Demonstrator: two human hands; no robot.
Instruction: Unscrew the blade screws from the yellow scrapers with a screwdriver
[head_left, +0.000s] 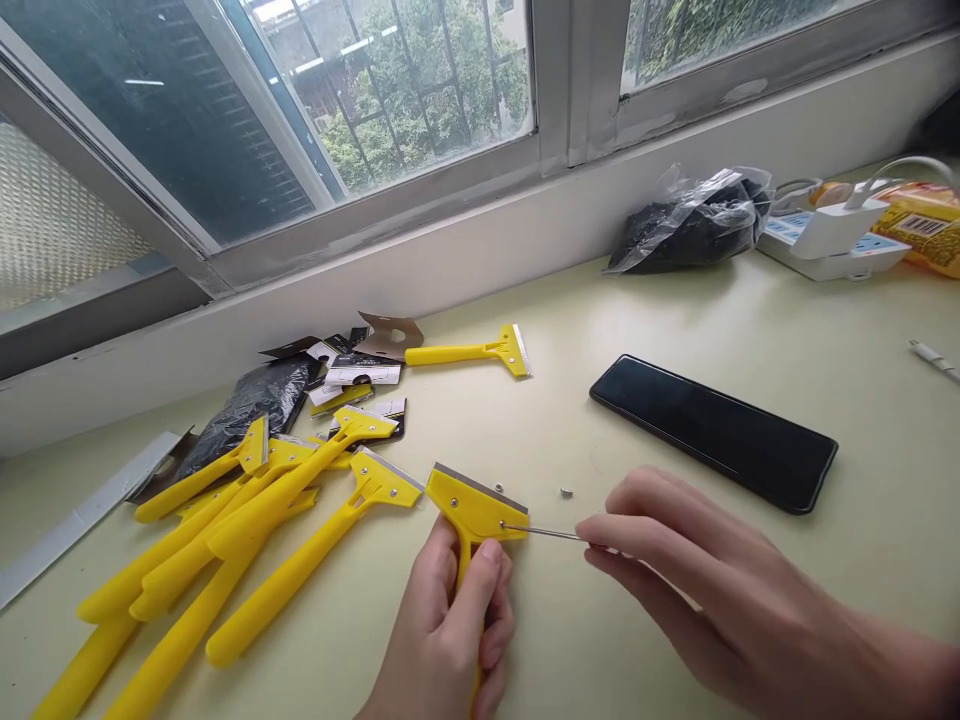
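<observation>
My left hand (450, 630) grips the handle of a yellow scraper (475, 505), its blade head pointing away from me, low on the table. My right hand (705, 590) pinches a thin metal tool (541, 532) whose tip touches a screw on the right side of the scraper's head. Two small loose screws (566, 491) lie on the table just beyond the head. A pile of several more yellow scrapers (247, 520) lies to the left, and a single one (472, 352) rests farther back.
A black phone (712, 430) lies face up to the right. Black packets and blade cards (330, 375) sit behind the pile. A plastic bag of dark parts (690, 225), a white power strip (832, 245) and a yellow package (926, 225) stand by the window wall.
</observation>
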